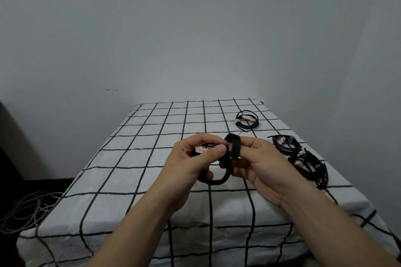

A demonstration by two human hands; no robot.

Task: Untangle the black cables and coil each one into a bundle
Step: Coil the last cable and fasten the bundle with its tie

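My left hand [193, 165] grips a coiled black cable [223, 178] with a red-and-white label, held above the middle of the table. My right hand [258, 167] pinches a wide black strap [235, 147] that loops over the top of the coil. Part of the coil hangs below my fingers; the rest is hidden in my left palm. Three other black cable bundles lie on the right side: one at the back [247, 120], one nearer [284, 143], and a looser one [310, 167] by the right edge.
The table carries a white cloth with a black grid [152, 136] and stands against a grey wall. A pile of pale cable [26, 212] lies on the floor at the left.
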